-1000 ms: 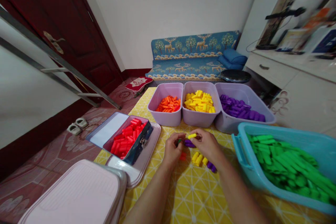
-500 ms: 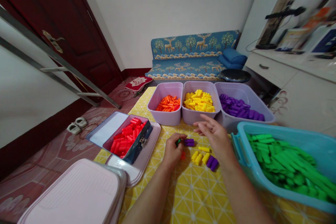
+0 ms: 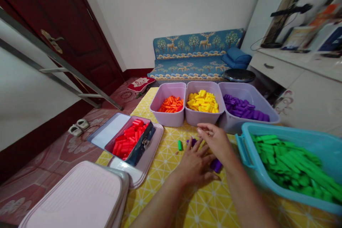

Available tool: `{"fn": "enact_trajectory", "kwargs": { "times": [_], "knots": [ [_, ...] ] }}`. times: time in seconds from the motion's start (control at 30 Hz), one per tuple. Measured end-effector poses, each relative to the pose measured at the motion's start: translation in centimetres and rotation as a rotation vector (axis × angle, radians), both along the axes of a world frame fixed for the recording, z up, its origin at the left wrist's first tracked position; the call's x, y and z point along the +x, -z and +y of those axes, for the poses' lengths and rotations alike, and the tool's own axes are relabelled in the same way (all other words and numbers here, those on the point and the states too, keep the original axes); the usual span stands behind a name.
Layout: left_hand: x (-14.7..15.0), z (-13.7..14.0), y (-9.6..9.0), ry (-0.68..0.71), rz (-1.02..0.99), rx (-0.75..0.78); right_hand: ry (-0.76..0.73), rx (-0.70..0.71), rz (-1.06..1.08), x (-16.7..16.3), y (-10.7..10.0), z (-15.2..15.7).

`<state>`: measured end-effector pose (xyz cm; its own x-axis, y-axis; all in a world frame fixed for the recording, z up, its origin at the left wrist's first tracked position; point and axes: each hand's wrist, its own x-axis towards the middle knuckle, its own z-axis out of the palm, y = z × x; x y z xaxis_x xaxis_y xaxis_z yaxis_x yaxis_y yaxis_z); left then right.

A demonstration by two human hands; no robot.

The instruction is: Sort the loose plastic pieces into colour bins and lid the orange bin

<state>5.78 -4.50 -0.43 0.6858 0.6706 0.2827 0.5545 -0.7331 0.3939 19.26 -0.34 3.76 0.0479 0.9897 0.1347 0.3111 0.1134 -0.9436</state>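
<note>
My left hand lies palm down over the small plastic pieces on the table, its fingers spread. Whether it grips any of them is hidden beneath it. Past its fingertips a purple piece partly shows, and more purple pieces stick out to its right. A short green piece lies by itself on the yellow patterned cloth. My right hand hovers just above and right of the left one, fingers loosely bent and nothing visible in them. The yellow pieces seen earlier are covered.
Lilac bins hold orange pieces, yellow pieces and purple pieces at the back. A turquoise tub of green pieces stands right. Left are an open tin with red pieces and pale lids.
My left hand has left the green piece on the cloth and moved right, spreading over the yellow and purple pieces. My right hand has shifted slightly, its fingers more bent.
</note>
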Motion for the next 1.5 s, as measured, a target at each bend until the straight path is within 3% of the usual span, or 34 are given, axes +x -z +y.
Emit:
{"fn": "enact_trajectory", "kwargs": {
  "times": [0.23,0.47,0.6,0.87,1.0,1.2,1.37,1.5],
  "knots": [
    [0.1,0.6,0.8,-0.021,-0.129,-0.041,-0.023,0.024,-0.018,-0.2,1.0,0.2],
    [-2.2,1.4,1.4,-0.408,-0.523,-0.162,-0.076,-0.017,-0.122,0.4,2.6,0.9],
    [-3.1,1.9,1.7,-0.448,-0.657,-0.216,-0.157,-0.037,-0.157,0.1,3.3,0.8],
    [-3.9,2.4,1.8,-0.482,-0.434,-0.104,-0.230,-0.082,-0.203,-0.6,3.9,0.5],
    [-4.2,2.7,2.3,-0.456,-0.433,-0.106,-0.176,-0.100,-0.246,-0.7,4.6,0.8],
    [-4.1,2.6,2.3,-0.538,-0.514,-0.104,-0.077,-0.065,-0.385,0.1,5.6,1.1],
    [-4.0,2.5,1.9,-0.534,-0.502,-0.078,-0.080,0.011,-0.395,-0.3,4.5,0.9],
    [-3.8,2.3,1.6,-0.509,-0.426,-0.028,-0.224,0.065,-0.296,-1.3,2.6,0.3]
  ]
}}
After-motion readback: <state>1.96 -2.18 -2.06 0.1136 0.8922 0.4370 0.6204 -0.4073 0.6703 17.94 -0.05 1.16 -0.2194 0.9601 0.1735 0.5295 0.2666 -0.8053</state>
